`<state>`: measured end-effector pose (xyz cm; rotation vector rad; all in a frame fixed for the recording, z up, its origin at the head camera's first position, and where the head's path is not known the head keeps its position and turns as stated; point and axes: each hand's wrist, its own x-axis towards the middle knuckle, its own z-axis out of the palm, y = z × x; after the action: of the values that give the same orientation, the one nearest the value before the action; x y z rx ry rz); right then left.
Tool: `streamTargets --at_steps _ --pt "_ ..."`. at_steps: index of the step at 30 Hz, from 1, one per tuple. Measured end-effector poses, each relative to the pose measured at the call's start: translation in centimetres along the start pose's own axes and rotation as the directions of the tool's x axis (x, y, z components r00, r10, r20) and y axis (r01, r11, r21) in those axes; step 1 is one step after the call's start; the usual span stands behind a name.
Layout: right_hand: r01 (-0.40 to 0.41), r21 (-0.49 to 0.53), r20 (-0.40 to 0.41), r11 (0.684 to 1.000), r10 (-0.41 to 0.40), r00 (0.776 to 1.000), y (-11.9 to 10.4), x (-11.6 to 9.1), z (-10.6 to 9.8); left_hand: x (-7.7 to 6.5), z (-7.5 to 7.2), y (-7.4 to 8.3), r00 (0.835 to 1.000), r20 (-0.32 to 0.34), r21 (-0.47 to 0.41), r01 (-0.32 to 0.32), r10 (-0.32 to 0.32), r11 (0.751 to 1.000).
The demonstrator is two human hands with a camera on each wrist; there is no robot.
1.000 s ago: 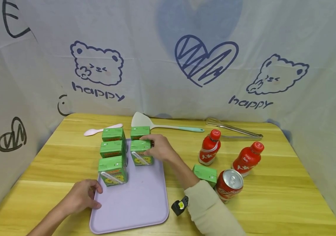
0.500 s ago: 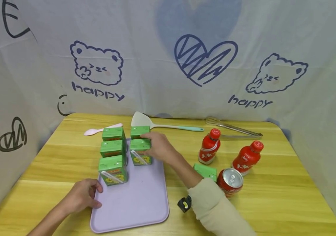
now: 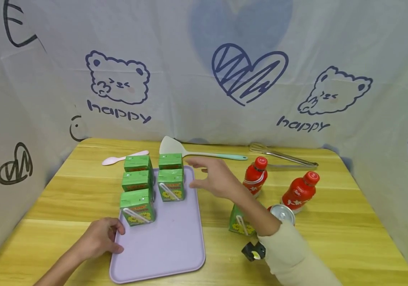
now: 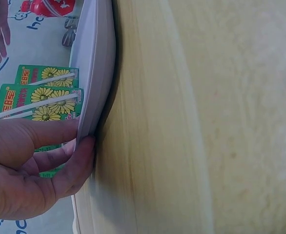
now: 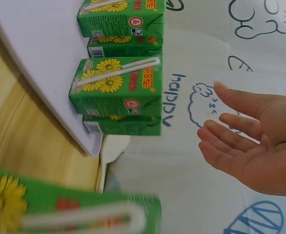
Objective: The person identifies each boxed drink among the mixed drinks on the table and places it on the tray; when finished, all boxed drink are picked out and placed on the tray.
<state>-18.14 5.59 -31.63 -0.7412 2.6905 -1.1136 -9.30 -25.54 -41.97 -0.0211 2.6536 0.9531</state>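
Note:
My left hand (image 3: 98, 237) pinches the left rim of a lilac tray (image 3: 168, 246); the left wrist view shows fingers (image 4: 77, 165) at the tray's edge. Green drink cartons with yellow flowers and white straws stand on the tray in two rows. The left row has three, its front carton (image 3: 137, 207) nearest my left hand. In the right row are two, the front one (image 3: 171, 185) with its back neighbour (image 3: 170, 160) behind. My right hand (image 3: 212, 176) hovers right of that row, fingers spread and holding nothing, apart from the cartons in the right wrist view (image 5: 253, 134).
Another green carton (image 3: 239, 222), partly behind my right forearm, stands right of the tray. Near it are a red can (image 3: 282, 214) and two red bottles, one (image 3: 255, 174) left of the other (image 3: 300, 191). A pink spoon (image 3: 111, 160), a spatula (image 3: 211, 154) and metal tongs (image 3: 286, 157) lie at the back.
My right hand has let go of the front carton in the right row and moved right, its fingers opening. The left hand and the tray have stayed in place.

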Motion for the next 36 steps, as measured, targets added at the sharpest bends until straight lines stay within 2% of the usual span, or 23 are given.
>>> streamTargets --at_steps 8,15,20,29,36 --pt "-0.013 0.010 0.006 1.000 0.013 1.000 1.1 -3.6 -2.0 0.0 0.0 -0.1 1.000 0.004 -0.011 -0.007 0.007 1.000" --pt "0.038 -0.018 -0.014 0.999 -0.038 0.999 3.4 -6.4 -3.5 0.0 -0.1 0.0 1.000 0.005 -0.013 -0.002 0.002 1.000" --pt "0.016 -0.038 -0.002 0.999 -0.016 1.000 5.1 -8.0 -4.5 0.0 -0.2 0.0 1.000 0.007 -0.020 -0.006 0.006 1.000" --pt "-0.066 -0.072 0.068 0.995 0.071 0.995 7.2 -9.7 -5.7 0.0 -0.2 0.0 1.000 0.017 -0.009 0.014 -0.014 1.000" --pt "-0.065 -0.078 0.120 0.995 0.074 0.990 8.1 -10.4 -5.7 0.0 -0.2 0.1 1.000 0.022 -0.017 0.005 -0.005 1.000"
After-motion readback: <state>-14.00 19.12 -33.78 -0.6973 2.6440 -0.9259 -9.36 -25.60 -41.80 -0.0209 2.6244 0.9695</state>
